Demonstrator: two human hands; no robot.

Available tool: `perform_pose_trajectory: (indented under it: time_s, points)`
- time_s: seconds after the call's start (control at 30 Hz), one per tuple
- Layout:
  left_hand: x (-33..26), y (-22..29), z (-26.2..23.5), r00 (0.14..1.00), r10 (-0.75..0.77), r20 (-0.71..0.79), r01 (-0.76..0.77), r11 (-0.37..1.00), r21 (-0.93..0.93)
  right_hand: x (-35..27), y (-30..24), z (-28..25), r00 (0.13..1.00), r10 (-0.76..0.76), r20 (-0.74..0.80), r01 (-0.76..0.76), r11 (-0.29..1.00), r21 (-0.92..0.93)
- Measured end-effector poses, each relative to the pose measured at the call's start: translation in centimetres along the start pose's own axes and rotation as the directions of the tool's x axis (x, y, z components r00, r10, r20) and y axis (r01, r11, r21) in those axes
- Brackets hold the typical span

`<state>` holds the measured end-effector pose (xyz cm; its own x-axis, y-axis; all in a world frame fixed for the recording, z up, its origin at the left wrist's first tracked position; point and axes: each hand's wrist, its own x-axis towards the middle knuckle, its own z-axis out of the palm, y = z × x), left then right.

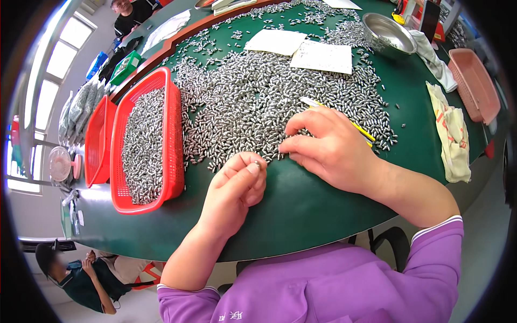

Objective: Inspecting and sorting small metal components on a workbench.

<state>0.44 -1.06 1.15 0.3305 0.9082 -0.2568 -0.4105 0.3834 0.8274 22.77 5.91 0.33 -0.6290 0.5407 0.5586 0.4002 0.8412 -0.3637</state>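
A broad heap of small silver metal cylinders (242,102) is spread over the green tabletop. Just in front of its near edge, my left hand (237,183) is closed in a pinch, with one small metal cylinder (258,163) showing between thumb and forefinger. To its right, my right hand (336,148) rests at the heap's near edge, its fingers bent and their tips together among the pieces; what they hold, if anything, is hidden. A yellow pen (364,132) lies on the heap, partly covered by my right hand. Two paper sheets (323,57) lie farther back on the pieces.
A red plastic basket (175,156) filled with cylinders stands left, another red basket (97,148) beyond it. A metal bowl (389,33), a pink basket (474,86) and a pale cloth (451,140) are on the right. Two people are beyond the table, at far left and lower left.
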Motion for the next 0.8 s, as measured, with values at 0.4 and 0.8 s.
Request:
perform_pose_trajectory:
  time_s: [0.4,0.8]
  points:
    - [-0.08,-0.10,-0.20,0.998,0.009,-0.063,-0.017,0.991,-0.129,-0.13,-0.49,0.82,0.998,-0.040,0.049,0.041,0.999,-0.022]
    - [-0.10,0.00,0.25,0.996,-0.082,0.023,0.083,0.994,-0.066,0.23,-0.89,0.20,0.999,-0.051,0.009,0.050,0.997,0.053]
